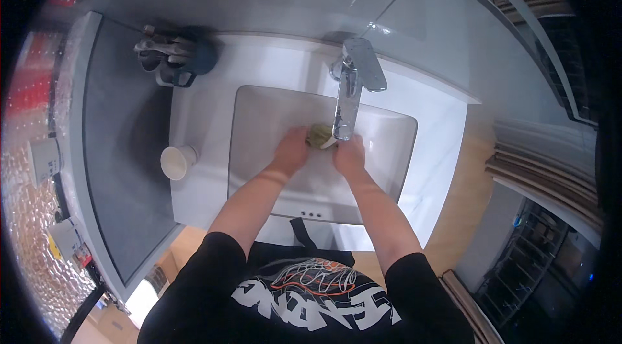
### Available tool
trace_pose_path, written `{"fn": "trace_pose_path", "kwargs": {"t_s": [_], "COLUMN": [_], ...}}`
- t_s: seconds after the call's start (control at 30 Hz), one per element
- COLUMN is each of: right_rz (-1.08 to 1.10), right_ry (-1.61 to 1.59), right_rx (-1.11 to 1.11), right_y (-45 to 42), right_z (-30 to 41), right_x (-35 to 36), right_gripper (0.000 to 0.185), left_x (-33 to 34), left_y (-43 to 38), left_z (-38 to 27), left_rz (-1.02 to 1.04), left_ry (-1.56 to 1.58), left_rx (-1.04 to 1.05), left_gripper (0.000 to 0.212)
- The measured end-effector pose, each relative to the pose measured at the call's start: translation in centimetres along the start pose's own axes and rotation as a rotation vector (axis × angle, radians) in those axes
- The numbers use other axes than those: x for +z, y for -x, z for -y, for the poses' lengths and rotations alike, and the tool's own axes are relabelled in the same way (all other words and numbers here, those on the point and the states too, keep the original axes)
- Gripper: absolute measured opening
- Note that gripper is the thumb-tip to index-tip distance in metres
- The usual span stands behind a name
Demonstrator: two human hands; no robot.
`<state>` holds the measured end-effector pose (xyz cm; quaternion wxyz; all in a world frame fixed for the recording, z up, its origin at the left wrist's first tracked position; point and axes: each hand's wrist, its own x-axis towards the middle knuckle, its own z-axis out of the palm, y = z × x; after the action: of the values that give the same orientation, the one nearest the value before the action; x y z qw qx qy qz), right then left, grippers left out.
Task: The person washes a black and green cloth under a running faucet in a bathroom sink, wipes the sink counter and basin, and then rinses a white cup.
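A crumpled olive-green item, apparently a cloth (318,135), is between my two hands inside the white sink basin (265,106). My left hand (293,150) grips its left side. On the other side my right hand (351,155) holds it, with the fingers partly hidden behind the faucet spout. The chrome faucet (349,96) reaches out over the basin, its tip just above the cloth. A narrow whitish streak lies across the cloth below the spout; whether it is running water I cannot tell.
On the white countertop's left edge stands a pale cup (178,163). A dark teal mug (201,55) and several utensils (165,50) are at the back left, beside a grey panel (129,149). Stacked boards (539,179) lean at the right. Bubble wrap (29,217) covers things far left.
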<state>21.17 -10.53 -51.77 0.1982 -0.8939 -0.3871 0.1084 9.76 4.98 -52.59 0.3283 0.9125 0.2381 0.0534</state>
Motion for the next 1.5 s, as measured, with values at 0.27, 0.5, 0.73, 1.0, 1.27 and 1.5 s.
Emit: {"fn": "trace_pose_path", "kwargs": {"t_s": [0.27,0.5,0.73,1.0,1.27,1.5], "right_rz": [0.272,0.089,0.110,0.226,0.049,-0.365], "right_ry": [-0.792,0.045,-0.473,-0.132,-0.205,-0.234], "right_rx": [0.241,0.039,0.472,-0.196,0.328,-0.191], "right_y": [-1.4,0.4,-0.3,-0.3,-1.5,-4.2], "right_z": [7.3,0.9,1.4,8.2,2.1,8.6], "right_x": [-2.7,-0.3,-0.3,-3.6,-6.9,-21.0], "right_gripper": [0.020,0.022,0.024,0.020,0.023,0.056], "left_x": [0.7,-0.8,-0.6,2.2,0.1,-4.1], "left_y": [0.3,-1.4,-0.8,0.2,0.4,1.3], "left_z": [-1.9,-4.8,-2.5,-2.1,-1.7,-3.5], "left_rz": [0.200,0.430,0.222,0.363,0.153,0.186], "left_ry": [1.891,1.644,1.164,1.961,0.785,-0.220], "left_rx": [-0.943,-0.986,-0.803,-1.048,-0.642,-0.219], "left_gripper": [0.026,0.030,0.036,0.036,0.029,0.063]}}
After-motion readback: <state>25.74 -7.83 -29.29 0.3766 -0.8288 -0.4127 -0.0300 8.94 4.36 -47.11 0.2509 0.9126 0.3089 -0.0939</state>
